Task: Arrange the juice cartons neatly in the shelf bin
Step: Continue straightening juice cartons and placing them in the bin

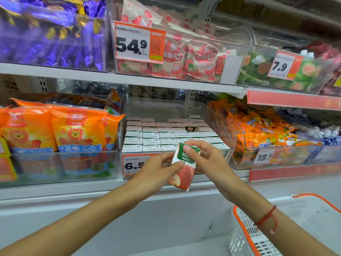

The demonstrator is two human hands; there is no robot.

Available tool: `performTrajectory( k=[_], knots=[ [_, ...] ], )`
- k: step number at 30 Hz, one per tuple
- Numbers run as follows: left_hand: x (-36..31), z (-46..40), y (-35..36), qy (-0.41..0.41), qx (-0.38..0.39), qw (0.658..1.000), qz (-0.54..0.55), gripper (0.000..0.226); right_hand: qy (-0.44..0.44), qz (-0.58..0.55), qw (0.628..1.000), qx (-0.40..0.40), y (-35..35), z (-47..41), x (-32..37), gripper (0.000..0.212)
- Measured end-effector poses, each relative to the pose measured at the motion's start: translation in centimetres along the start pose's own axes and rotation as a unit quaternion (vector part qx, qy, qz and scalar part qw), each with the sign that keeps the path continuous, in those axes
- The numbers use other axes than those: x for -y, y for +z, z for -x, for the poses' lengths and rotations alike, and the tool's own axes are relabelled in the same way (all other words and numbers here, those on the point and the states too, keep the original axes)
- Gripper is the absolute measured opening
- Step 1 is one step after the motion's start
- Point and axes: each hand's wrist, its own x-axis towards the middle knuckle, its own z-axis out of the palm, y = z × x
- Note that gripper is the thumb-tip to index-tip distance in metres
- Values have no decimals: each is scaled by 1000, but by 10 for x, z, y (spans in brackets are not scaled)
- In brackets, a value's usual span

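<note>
A supermarket aisle: two tiers of white shelving carry clear plastic bins of snacks, and we stand before the lower tier with a chest freezer's pale lid beneath us. The middle bin [224,154] holds the juice cartons [166,137], packed upright in tidy rows with their white tops facing up; one carton near the back shows a green face among the white tops. An orange price tag [132,165] reading 6.5 is fixed to the bin's front wall.

We hold one loose carton [183,168] in front of that bin, just below its rim, tilted with its green top toward the shelf and the red apple picture toward us. Our left hand [156,171] pinches its lower left edge, thumb and fingers closed on the pack. Our right hand [206,156] grips the upper right corner, the fingers curled over the top and clamped on it. A red string bracelet [267,218] circles the right wrist.

To the left sits a bin of orange sausage packs [55,130] with a lion cartoon; to the right, a bin of small orange sachets [258,132] tagged 15.5. Above, pink-and-red fruit sweets [193,60] lie behind a 54.9 tag [137,43]. A white basket [245,235] with an orange rim stands at lower right.
</note>
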Motion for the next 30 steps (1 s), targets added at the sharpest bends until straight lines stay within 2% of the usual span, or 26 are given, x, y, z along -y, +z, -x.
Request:
performTrajectory(
  k=[3,6,11,15,20,24,27,30],
  knots=[
    [3,6,-4,-8,13,998,53,11,66,-103,993,8,3,2,-6,29],
    [5,8,-4,-16,-30,995,90,11,93,-146,984,38,1,3,-5,31],
    [9,6,-5,-16,-81,991,108,25,97,-101,988,70,-2,9,-8,19],
    [15,5,-5,-12,-78,992,94,18,92,-82,990,73,-2,11,-10,14],
    [17,4,-4,-10,-75,994,85,30,81,-86,991,62,-2,11,-12,18],
    [17,3,-3,0,-77,992,100,28,93,-110,987,76,-3,10,-12,26],
    [16,1,-4,6,-87,989,116,19,97,-110,983,113,-4,12,-12,42],
    [15,1,-5,31,-111,989,93,18,78,-70,991,86,-1,14,-11,53]
  ],
)
